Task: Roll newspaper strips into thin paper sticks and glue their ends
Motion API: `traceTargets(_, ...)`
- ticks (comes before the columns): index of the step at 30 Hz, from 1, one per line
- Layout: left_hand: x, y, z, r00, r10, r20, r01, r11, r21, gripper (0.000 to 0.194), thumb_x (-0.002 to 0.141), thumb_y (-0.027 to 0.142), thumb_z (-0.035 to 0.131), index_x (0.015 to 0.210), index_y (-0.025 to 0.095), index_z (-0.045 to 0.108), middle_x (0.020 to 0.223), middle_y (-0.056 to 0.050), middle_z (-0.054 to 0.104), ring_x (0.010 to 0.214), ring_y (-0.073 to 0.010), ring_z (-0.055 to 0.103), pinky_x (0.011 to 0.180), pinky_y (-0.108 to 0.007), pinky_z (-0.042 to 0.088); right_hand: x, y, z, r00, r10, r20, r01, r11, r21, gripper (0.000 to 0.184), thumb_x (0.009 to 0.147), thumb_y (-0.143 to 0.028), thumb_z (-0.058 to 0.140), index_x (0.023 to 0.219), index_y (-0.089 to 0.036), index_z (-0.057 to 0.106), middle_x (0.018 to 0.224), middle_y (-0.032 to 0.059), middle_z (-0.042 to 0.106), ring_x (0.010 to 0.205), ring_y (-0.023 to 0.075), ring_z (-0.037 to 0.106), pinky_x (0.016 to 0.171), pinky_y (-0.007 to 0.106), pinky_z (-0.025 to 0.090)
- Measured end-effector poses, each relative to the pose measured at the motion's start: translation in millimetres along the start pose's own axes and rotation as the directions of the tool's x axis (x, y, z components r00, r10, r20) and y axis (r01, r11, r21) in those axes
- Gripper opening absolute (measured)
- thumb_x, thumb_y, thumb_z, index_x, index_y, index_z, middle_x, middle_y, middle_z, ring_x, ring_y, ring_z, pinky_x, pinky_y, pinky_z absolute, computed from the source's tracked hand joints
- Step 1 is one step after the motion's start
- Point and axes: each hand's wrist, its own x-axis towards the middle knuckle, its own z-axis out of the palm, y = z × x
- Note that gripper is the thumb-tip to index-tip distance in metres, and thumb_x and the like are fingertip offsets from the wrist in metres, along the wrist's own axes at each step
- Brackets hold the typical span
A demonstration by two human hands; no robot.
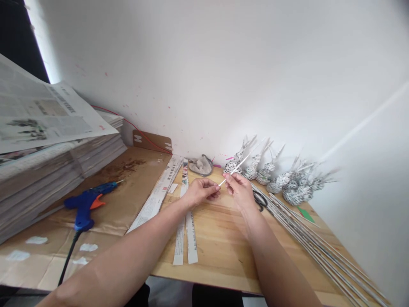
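A thin white rolled paper stick [240, 163] slants up to the right between my hands, above the wooden table. My left hand [202, 190] pinches its lower end between thumb and fingers. Higher up the stick, my right hand [238, 187] is closed around it. Below and left of my hands lie newspaper strips [191, 238], partly hidden by my left forearm. Black-handled scissors [260, 199] rest just right of my right hand, their blades hidden. Beyond them a bundle of long paper sticks [316, 243] runs toward the front right.
Several woven paper figures [294, 192] stand along the wall. A grey cloth-like lump [200, 165] sits at the back. On the cardboard [124, 209] at left lies a blue glue gun [83, 208] with its cord, beside a tall newspaper stack [64, 170]. A red cord [137, 128] crosses behind.
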Motion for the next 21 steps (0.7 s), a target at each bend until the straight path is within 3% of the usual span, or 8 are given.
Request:
traceTargets(3,0.4,-0.3,0.1,1.0,0.019,-0.005,-0.02,1.0,-0.006,0.038,0.066,0.044,0.074,0.082,0.011,0.065,0.072,-0.007,0.068,0.063,-0.0127,0.062,0.062,-0.025,0.05,-0.4,3.4,2.1,1.0,-0.005,-0.015,0.004,1.0,-0.029,0.032,0.066,-0.042,0.074,0.061,-0.017,0.055,0.052,-0.0042,0.049,0.044,0.0064,0.038,0.04,0.022,0.025)
traceTargets(9,0.1,1.8,-0.2,1.0,0.019,-0.023,-0.02,1.0,-0.012,0.037,0.065,0.044,0.074,0.079,0.012,0.066,0.07,-0.005,0.067,0.061,-0.0116,0.061,0.061,-0.024,0.049,1.6,-0.1,-2.2,1.0,-0.006,-0.004,0.006,1.0,0.006,0.03,0.068,-0.045,0.072,0.078,-0.018,0.063,0.059,-0.003,0.053,0.048,0.008,0.042,0.041,0.022,0.026)
traceTargets(13,0.0,2.2,0.0,1.0,0.004,-0.029,-0.005,1.0,-0.013,0.037,0.065,0.044,0.074,0.08,0.012,0.066,0.07,-0.005,0.067,0.062,-0.0119,0.061,0.063,-0.024,0.05,2.9,-1.2,-5.3,0.998,0.015,-0.059,-0.013,0.999,0.029,0.03,0.064,-0.043,0.075,0.068,-0.018,0.059,0.053,-0.0045,0.05,0.043,0.0059,0.037,0.039,0.022,0.025)
traceTargets(18,0.0,2.1,-0.2,1.0,0.01,-0.025,-0.011,1.0,-0.022,0.037,0.065,0.044,0.074,0.08,0.012,0.066,0.07,-0.005,0.067,0.061,-0.0118,0.061,0.062,-0.024,0.05,2.3,-2.6,-6.2,1.0,-0.013,-0.011,0.014,0.998,0.065,0.034,0.068,-0.046,0.071,0.088,-0.02,0.067,0.071,0.0012,0.06,0.056,0.0096,0.049,0.041,0.021,0.031)
traceTargets(21,0.2,1.8,-0.1,0.999,-0.005,-0.032,0.004,1.0,-0.018,0.037,0.064,0.044,0.074,0.08,0.012,0.066,0.07,-0.006,0.067,0.061,-0.0116,0.061,0.062,-0.024,0.05,3.5,-2.0,-7.5,0.996,-0.026,-0.082,0.029,0.999,0.033,0.03,0.063,-0.045,0.075,0.068,-0.018,0.062,0.061,-0.0005,0.056,0.049,0.0081,0.043,0.039,0.022,0.027)
